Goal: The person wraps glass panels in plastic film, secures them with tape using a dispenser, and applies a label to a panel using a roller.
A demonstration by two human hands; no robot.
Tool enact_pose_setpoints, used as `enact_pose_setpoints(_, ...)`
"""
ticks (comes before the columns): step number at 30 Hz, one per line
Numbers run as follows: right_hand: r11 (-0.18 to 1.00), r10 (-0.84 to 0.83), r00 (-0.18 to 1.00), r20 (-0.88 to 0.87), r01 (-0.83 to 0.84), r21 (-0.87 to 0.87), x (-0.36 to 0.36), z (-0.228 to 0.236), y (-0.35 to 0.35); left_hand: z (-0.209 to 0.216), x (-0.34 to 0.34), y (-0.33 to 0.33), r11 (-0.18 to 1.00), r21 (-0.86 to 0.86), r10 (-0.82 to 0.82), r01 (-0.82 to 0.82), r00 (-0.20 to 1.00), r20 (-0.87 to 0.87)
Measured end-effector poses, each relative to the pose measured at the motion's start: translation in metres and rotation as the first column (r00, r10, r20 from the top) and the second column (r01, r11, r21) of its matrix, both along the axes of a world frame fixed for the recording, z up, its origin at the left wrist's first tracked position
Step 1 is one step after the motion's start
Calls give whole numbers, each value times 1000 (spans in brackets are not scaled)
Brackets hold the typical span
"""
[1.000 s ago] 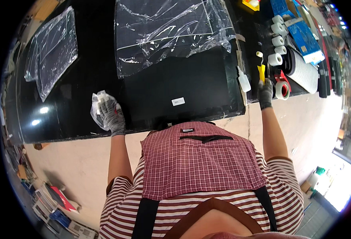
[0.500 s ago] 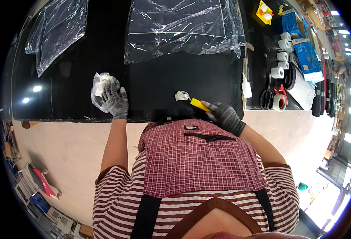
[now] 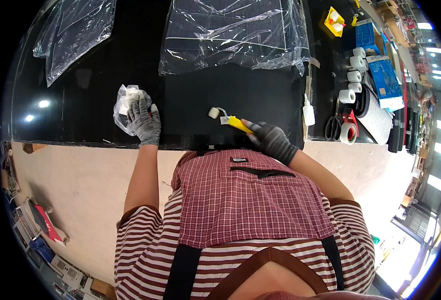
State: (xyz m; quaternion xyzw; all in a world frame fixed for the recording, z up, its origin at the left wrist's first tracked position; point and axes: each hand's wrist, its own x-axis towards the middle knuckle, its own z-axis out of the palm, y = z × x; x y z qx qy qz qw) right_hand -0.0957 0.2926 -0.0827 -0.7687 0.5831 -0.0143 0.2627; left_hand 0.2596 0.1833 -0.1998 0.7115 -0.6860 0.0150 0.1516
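Note:
My right hand (image 3: 274,142), in a grey glove, is closed around a yellow flat-sided tool (image 3: 239,124); its exact kind I cannot make out. Just beyond the tool's far end, a small white roll (image 3: 213,113) stands on the black table (image 3: 190,92), with a curved strip running off it. A small white label (image 3: 224,120) lies by the tool's tip. On the left, my gloved left hand (image 3: 146,123) rests with stretched fingers on a clear plastic bag (image 3: 122,111) holding whitish contents. A bit of red shows by its thumb.
Clear plastic sheeting covers dark panels (image 3: 230,37) at the far side; another wrapped panel (image 3: 78,40) lies far left. To the right are a white bottle (image 3: 308,112), scissors (image 3: 333,125), a tape dispenser (image 3: 349,131), white rolls (image 3: 347,96), blue boxes (image 3: 384,77) and a yellow tray (image 3: 334,22).
My right hand and the yellow tool have moved slightly left. The white roll has shifted left and turned, and the label now shows by the tool. My left hand stays on the bag.

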Motion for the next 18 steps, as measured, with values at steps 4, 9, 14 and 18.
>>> enact_pose_setpoints(4, 994, -25, 977, 213, 47, -103, 14, 10, -16, -5, 4, -1, 1000, 3, -4, 4, 999, -49)
enact_pose_setpoints(9, 994, -38, 998, 52, 43, -100, -41, 1, 23, -8, 4, 1, 998, -60, -21, 20, 1000, -13)
enact_pose_setpoints(14, 992, -56, 986, 156, 73, -106, -102, 4, 66, -14, 6, 1, 996, -83, -35, 31, 998, -43)
enact_pose_setpoints(18, 979, 11, 996, 93, 8, -204, -76, 17, 47, -10, 3, 2, 998, -63, -17, 16, 1000, -16)
